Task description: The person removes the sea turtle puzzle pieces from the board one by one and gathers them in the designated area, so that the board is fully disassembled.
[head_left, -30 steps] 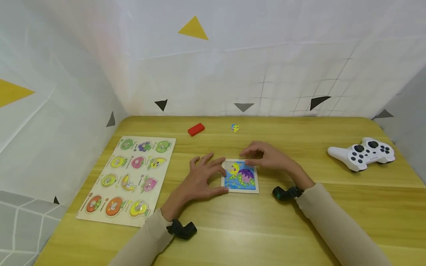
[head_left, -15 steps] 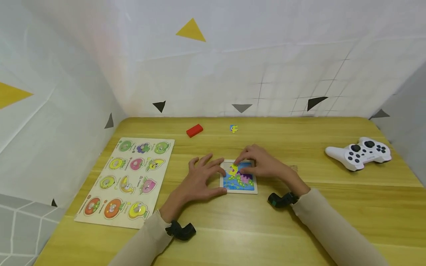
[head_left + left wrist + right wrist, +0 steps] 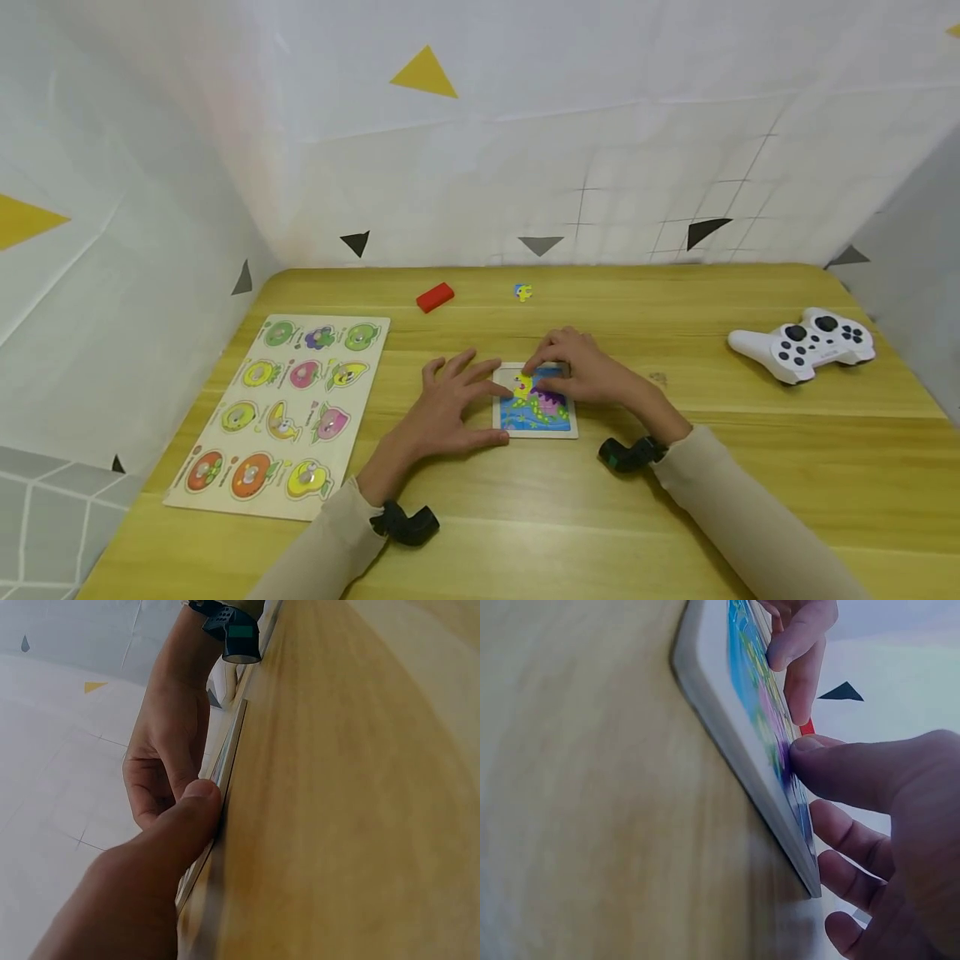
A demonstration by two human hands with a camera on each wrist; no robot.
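Note:
In the head view a small jigsaw puzzle (image 3: 540,423) of a bright sea picture lies in its pale frame on the table. My left hand (image 3: 448,410) is spread at its left side, the thumb at the near left corner and the index fingertip over the left border. My right hand (image 3: 588,367) bends over the top right of the picture, thumb and index fingertips down on it; I cannot tell if they pinch a piece. In the right wrist view the right thumb (image 3: 840,769) touches the picture. A loose yellow and blue jigsaw piece (image 3: 522,292) lies behind the puzzle.
A fruit peg puzzle board (image 3: 277,417) lies on the left of the wooden table (image 3: 525,517). A red block (image 3: 435,297) sits at the back. On the right is a white game controller (image 3: 806,346). Light cloth walls (image 3: 495,167) stand behind and beside the table.
My right hand has come from above the puzzle's top right corner down and left onto the picture. The left hand stays at the left side. The whole view shifts slightly.

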